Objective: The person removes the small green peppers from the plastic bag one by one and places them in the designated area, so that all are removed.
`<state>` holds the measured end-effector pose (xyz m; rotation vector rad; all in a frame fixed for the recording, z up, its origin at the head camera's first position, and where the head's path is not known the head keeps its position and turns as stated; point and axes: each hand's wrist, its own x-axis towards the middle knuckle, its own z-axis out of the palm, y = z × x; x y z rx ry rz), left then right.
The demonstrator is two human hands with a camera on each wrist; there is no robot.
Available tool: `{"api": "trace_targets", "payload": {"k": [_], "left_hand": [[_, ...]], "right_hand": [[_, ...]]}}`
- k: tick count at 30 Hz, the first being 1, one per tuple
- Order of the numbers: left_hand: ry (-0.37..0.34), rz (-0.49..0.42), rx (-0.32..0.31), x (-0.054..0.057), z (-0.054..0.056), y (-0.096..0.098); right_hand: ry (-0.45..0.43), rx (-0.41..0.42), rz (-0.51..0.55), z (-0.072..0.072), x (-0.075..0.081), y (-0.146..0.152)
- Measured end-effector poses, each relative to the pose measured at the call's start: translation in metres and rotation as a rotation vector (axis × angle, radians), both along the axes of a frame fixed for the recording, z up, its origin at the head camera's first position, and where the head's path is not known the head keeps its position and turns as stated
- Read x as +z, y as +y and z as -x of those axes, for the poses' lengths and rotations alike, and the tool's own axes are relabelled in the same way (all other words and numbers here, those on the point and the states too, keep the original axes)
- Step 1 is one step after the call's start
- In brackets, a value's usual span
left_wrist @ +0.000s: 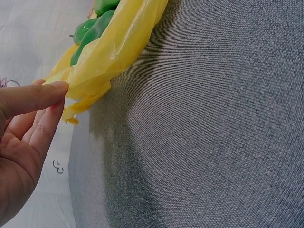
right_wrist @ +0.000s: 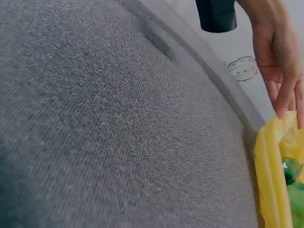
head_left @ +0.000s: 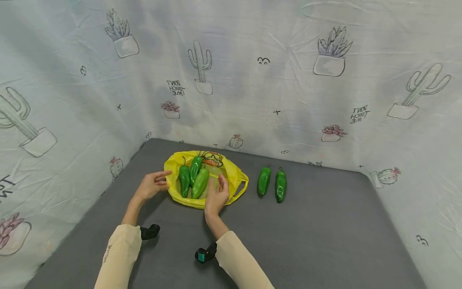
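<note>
A yellow plastic bag (head_left: 185,203) lies on its side with its mouth spread wide, and three green peppers (head_left: 199,183) rest inside. At the bag's left edge, my left hand (head_left: 149,187) pinches the rim between thumb and fingers; the left wrist view shows the fingertips right on the yellow plastic (left_wrist: 111,52). My right hand (head_left: 217,195) reaches over the near right part of the bag, its fingers loosely bent and no pepper in them. The right wrist view shows the left hand (right_wrist: 280,61) at the bag's rim (right_wrist: 267,166), not the right hand.
Two more green peppers, one (head_left: 264,181) beside the other (head_left: 280,185), lie on the grey table (head_left: 325,233) right of the bag. A white curtain (head_left: 245,80) with cactus drawings hangs behind and at both sides. Black wrist cameras (head_left: 205,253) sit on the wrists.
</note>
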<state>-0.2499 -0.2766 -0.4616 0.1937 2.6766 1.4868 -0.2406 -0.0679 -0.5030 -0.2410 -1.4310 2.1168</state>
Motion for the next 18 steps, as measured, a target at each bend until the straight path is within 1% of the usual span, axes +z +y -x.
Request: {"api": "trace_targets", "payload": {"k": [3, 7, 9, 11, 14, 16, 18], "left_hand": [[0.0, -0.002, 0.006, 0.0, -0.002, 0.001], [0.009, -0.012, 0.006, 0.002, -0.002, 0.002], [0.01, -0.016, 0.005, 0.002, -0.002, 0.002], [0.008, -0.017, 0.002, 0.001, -0.002, 0.001], [0.001, -0.018, 0.014, 0.0, -0.002, 0.001], [0.005, -0.013, 0.013, -0.001, -0.001, 0.0], [0.008, -0.014, 0.014, -0.001, 0.0, 0.0]], "right_hand": [[-0.009, -0.023, -0.013, 0.005, -0.007, -0.006], [-0.033, -0.017, -0.052, 0.01, -0.007, -0.013], [-0.078, -0.014, -0.112, 0.011, -0.008, -0.015], [-0.143, -0.011, -0.193, 0.011, -0.009, -0.018], [-0.222, -0.02, -0.32, 0.011, -0.012, -0.02], [-0.241, -0.026, -0.375, 0.011, -0.015, -0.021], [-0.242, -0.033, -0.406, 0.012, -0.016, -0.022]]}}
